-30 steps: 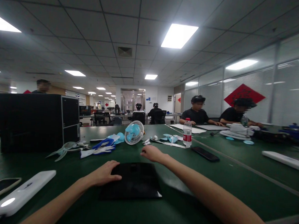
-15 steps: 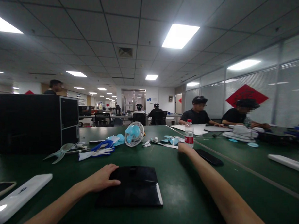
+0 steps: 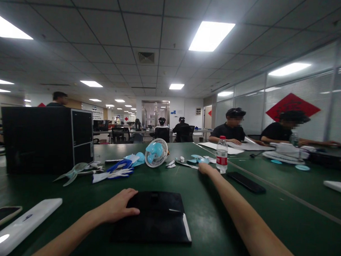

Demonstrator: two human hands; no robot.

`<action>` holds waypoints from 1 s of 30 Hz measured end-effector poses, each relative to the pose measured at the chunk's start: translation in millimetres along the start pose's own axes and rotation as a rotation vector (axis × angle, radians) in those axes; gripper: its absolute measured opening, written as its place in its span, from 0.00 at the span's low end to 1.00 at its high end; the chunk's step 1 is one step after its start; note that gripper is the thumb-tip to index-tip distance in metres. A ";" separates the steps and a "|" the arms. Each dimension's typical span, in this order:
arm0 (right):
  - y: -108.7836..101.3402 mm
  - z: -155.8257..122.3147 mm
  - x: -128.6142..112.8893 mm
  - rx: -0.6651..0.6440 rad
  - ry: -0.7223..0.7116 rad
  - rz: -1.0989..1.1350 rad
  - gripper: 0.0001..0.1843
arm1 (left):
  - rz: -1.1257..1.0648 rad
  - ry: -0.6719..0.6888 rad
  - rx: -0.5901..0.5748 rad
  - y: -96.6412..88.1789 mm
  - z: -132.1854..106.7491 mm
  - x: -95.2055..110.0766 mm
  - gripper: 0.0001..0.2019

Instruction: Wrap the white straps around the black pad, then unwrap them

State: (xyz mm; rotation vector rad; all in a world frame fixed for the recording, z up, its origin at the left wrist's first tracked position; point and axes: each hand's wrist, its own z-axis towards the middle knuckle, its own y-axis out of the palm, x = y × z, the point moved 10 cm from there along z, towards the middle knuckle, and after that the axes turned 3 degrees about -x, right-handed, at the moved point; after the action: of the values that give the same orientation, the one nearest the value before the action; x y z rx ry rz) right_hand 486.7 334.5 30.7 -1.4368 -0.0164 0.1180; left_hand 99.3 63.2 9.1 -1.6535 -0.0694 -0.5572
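Note:
My left hand (image 3: 119,207) lies flat, fingers together, on the left edge of a flat black panel (image 3: 156,217) on the green table (image 3: 240,216). My right arm stretches far forward; my right hand (image 3: 205,168) reaches the light blue fan parts (image 3: 196,160) just left of a water bottle (image 3: 221,155). Its fingers are too small to read. A small blue and white fan (image 3: 156,152) stands left of those parts.
A black computer case (image 3: 47,138) stands at the left. Blue and white gloves (image 3: 115,171) and a clear fan blade (image 3: 72,172) lie before it. A black phone (image 3: 247,182) lies right of the bottle. A white bar (image 3: 21,223) and another phone (image 3: 2,215) are near left. People sit at the far right.
My right hand has moved from just beyond the black panel forward and right to the blue parts by the bottle. My left hand has stayed on the panel.

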 end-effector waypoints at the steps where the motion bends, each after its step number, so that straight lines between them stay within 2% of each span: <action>1: 3.5 -0.1 1.5 -0.027 -0.002 -0.019 0.20 | 0.002 0.001 0.003 -0.1 0.4 0.1 0.44; 6: 5.2 -7.6 -2.0 -0.058 -0.043 -0.086 0.12 | 0.016 0.027 0.010 -0.4 -0.8 1.5 0.42; 13: -13.7 -16.0 -15.6 0.032 -0.092 -0.112 0.17 | 0.014 0.003 -0.009 -3.5 -7.3 4.1 0.42; 18: -34.1 -22.9 -10.8 0.102 -0.069 -0.096 0.16 | -0.005 0.000 -0.003 -2.5 -6.0 0.4 0.43; 23: -73.8 -43.9 0.1 0.241 -0.042 -0.069 0.16 | 0.003 0.015 0.005 -0.4 -4.5 -0.9 0.44; 25: -96.7 -58.9 -2.8 0.362 -0.070 -0.037 0.17 | 0.014 0.015 0.009 0.7 -3.0 -2.2 0.43; 27: -122.8 -80.6 -15.3 0.534 -0.156 0.029 0.15 | 0.017 0.022 0.039 -0.8 -0.5 -3.6 0.41; 30: -155.4 -120.9 -47.5 0.758 -0.331 0.144 0.11 | 0.008 0.091 0.191 -16.1 0.6 2.4 0.34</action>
State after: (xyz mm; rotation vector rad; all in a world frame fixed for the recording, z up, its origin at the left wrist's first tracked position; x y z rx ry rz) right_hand 460.5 190.8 171.0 -0.6492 -0.1262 0.4319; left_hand 95.9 65.9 24.8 -1.4406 -0.0476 -0.6008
